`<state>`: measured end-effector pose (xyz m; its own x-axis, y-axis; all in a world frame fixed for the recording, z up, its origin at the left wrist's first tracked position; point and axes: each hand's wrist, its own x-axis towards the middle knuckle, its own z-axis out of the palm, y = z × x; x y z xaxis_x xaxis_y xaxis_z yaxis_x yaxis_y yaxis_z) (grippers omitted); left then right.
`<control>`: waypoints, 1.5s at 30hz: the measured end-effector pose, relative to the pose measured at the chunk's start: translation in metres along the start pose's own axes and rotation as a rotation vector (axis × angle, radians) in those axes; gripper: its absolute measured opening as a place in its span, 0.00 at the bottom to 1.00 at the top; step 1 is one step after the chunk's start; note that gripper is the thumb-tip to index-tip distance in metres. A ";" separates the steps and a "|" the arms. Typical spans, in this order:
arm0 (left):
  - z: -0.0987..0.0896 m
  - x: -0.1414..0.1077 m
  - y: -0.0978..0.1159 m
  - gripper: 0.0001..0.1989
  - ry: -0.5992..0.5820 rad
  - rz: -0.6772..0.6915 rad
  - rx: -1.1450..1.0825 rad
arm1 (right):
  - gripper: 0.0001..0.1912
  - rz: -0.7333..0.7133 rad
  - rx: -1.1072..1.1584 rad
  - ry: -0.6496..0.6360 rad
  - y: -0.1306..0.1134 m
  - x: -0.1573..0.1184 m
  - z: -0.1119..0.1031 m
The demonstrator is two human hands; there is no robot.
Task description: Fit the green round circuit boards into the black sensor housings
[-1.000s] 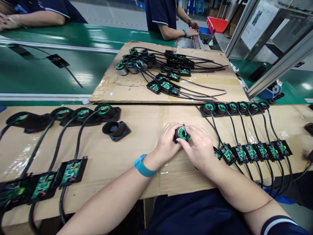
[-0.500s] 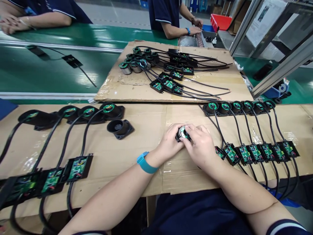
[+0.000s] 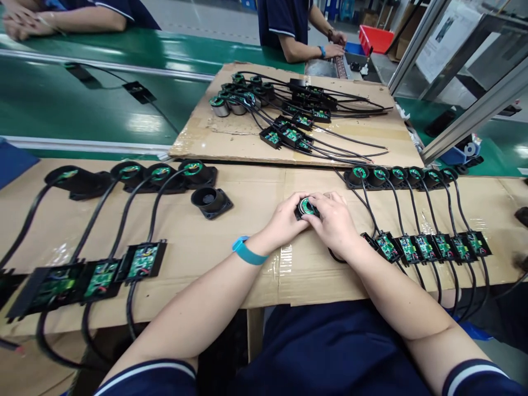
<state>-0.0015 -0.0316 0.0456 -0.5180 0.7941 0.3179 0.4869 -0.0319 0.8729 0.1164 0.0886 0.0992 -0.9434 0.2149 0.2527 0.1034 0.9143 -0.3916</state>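
Near the middle of the cardboard-covered table, my left hand is wrapped round a black round housing with a green ring-shaped board in its top. My right hand grips the same housing from the right, its thumb and fingers at the rim. A black cable shows partly under my right wrist. To the left lies an unfilled black flanged housing. Rows of wired housings stand on both sides, each cabled to an open black box with a green board, such as the left box and right box.
Behind, a raised cardboard sheet bears several metal cylinders with cabled circuit boxes. Beyond it runs a green conveyor with one wired part. Two people sit or stand across it, forearms visible. A metal post rises at the right.
The view has shifted slightly, so the table's things appear a little higher. Both hands still hold the housing, whose top shows more green where white-silver showed before.
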 end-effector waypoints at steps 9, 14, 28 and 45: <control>0.005 -0.004 0.003 0.22 0.115 0.073 0.181 | 0.39 0.341 0.314 -0.214 -0.013 -0.039 -0.021; 0.006 -0.007 0.009 0.21 0.104 0.132 0.152 | 0.16 0.234 0.102 -0.130 -0.025 -0.038 -0.042; 0.018 -0.009 0.004 0.24 0.008 0.046 0.082 | 0.19 0.240 -0.271 -0.453 -0.019 -0.015 -0.036; 0.010 -0.005 0.002 0.33 -0.060 0.033 -0.013 | 0.23 0.071 -0.022 -0.261 0.002 0.003 -0.042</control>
<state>0.0093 -0.0298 0.0418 -0.4586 0.8274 0.3242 0.4934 -0.0663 0.8673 0.1273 0.1055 0.1357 -0.9826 0.1854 -0.0124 0.1762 0.9081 -0.3800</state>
